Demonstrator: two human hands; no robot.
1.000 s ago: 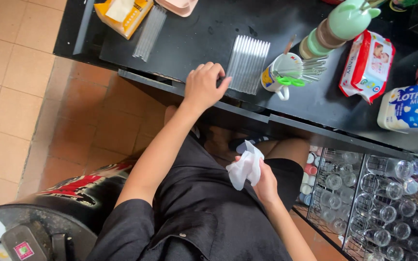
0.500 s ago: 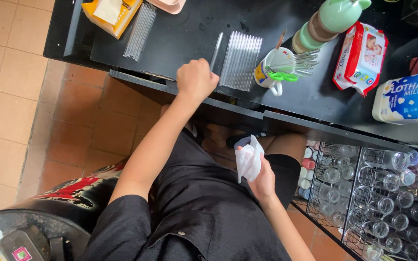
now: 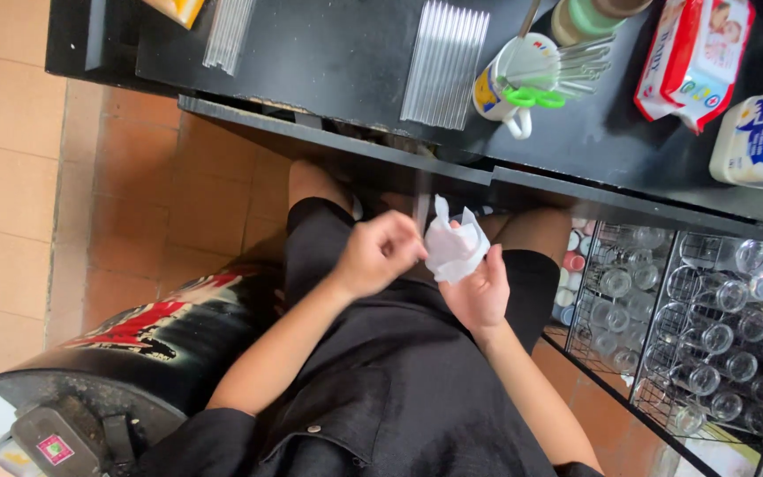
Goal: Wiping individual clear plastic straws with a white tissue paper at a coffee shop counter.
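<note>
A black bench (image 3: 311, 53) runs across the top of the view, and the person sits below its front edge in dark clothing. To the right, under the bench, a wire rack (image 3: 708, 327) holds rows of clear glasses. At lower left is a rounded black seat or bin (image 3: 134, 344) with red and white markings, over an orange tiled floor (image 3: 11, 194).

On the bench lie a row of clear straws (image 3: 445, 64), a white mug (image 3: 509, 84) with green-handled scissors, a red and white pack of wipes (image 3: 691, 57) and a white and blue carton (image 3: 761, 137).

Both hands are together over the lap, just below the bench edge. The right hand (image 3: 480, 287) is closed around a crumpled white tissue (image 3: 454, 247), which sticks up above its fingers. The left hand (image 3: 381, 253) is curled, its fingertips pinching a thin clear straw (image 3: 421, 201) that stands upright and touches the tissue's left side. Straw and tissue sit between the two hands.
</note>
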